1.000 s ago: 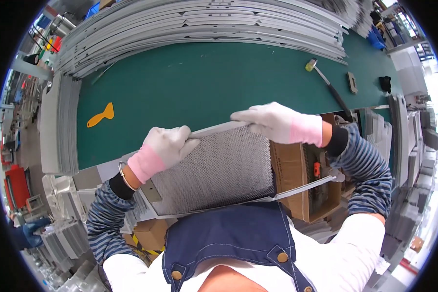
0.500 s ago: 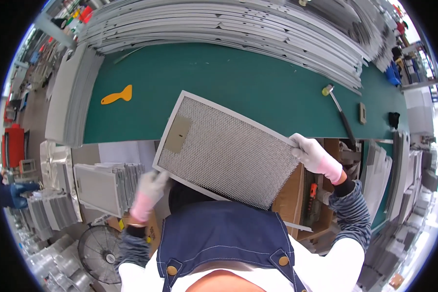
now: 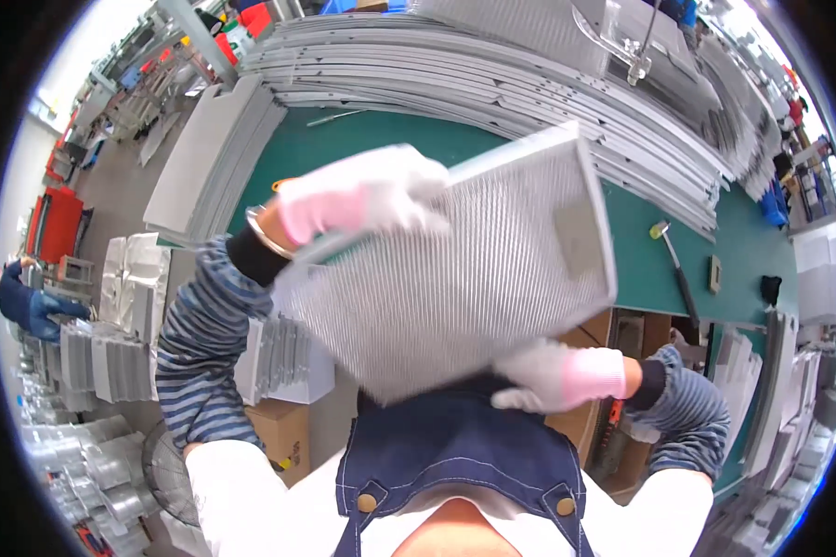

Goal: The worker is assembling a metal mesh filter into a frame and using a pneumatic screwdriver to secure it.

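A silvery metal mesh filter panel [image 3: 455, 278] with a thin frame is held tilted in front of me, above the bench's near edge. A plain rectangular plate [image 3: 580, 237] sits at its right end. My left hand [image 3: 372, 197], in a white glove with a pink cuff, reaches over the far edge and is closed on the frame. At the near edge is my right hand [image 3: 562, 375], gloved alike. Its thumb and fingers look apart beside the frame, somewhat blurred; whether they touch it is unclear. The panel is smeared by motion.
Long grey metal strips [image 3: 492, 88] lie stacked along the back of the green bench [image 3: 641, 223]. On its right are a hammer [image 3: 675, 271] and a small beige block [image 3: 714, 274]. White panels [image 3: 215, 158] stand at left. A person [image 3: 32, 302] is far left.
The filter panel has turned, its plate passing from the left end to the right. My left hand has moved up to the far edge; my right hand has come down to the near edge.
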The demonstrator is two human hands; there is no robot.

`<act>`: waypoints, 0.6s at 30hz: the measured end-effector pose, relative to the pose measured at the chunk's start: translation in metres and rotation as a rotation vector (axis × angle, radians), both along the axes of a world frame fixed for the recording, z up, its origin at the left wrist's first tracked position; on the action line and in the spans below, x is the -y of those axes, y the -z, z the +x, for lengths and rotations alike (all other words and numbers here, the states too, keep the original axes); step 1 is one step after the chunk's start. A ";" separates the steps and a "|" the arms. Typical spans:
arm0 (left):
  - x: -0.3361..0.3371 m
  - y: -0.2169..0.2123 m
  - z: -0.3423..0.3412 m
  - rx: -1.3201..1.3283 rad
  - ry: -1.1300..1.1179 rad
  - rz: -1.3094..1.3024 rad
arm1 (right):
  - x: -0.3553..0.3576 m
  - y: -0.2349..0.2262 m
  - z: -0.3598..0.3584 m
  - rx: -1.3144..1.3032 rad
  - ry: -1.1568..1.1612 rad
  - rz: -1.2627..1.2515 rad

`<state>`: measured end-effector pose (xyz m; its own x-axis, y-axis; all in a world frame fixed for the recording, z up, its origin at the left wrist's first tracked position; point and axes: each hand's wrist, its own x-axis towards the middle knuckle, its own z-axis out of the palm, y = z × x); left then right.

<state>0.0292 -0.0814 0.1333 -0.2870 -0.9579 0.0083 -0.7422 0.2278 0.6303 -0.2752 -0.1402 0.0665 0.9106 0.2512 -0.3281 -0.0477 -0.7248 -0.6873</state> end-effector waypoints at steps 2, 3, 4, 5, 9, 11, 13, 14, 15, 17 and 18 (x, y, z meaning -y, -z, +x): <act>0.009 0.023 -0.033 -0.031 0.075 0.442 | 0.004 -0.027 -0.012 -0.049 0.069 0.220; 0.006 0.047 -0.046 -0.188 0.077 0.377 | 0.009 -0.048 -0.006 0.147 0.093 0.109; 0.009 0.050 -0.057 -0.228 0.142 0.334 | 0.013 -0.062 0.005 0.535 0.200 -0.229; 0.016 0.051 -0.067 -0.268 0.228 0.284 | 0.028 -0.070 0.016 0.772 0.237 -0.594; 0.025 0.023 -0.069 -0.003 0.270 0.444 | 0.082 -0.051 -0.025 0.120 0.489 -0.338; 0.011 0.009 -0.053 0.054 0.222 0.458 | 0.091 -0.050 -0.036 0.098 0.515 -0.229; -0.004 0.003 -0.061 0.077 0.147 0.351 | 0.095 -0.057 -0.032 0.004 0.506 -0.049; -0.008 0.005 -0.064 0.083 0.152 0.362 | 0.097 -0.053 -0.025 0.025 0.428 -0.042; -0.013 0.008 -0.064 0.081 0.120 0.298 | 0.097 -0.050 -0.014 0.048 0.337 -0.044; -0.014 0.011 -0.068 0.081 0.089 0.237 | 0.084 -0.040 0.015 0.151 0.250 0.023; -0.012 0.012 -0.070 0.038 0.105 0.274 | 0.076 -0.031 0.030 0.242 0.191 0.049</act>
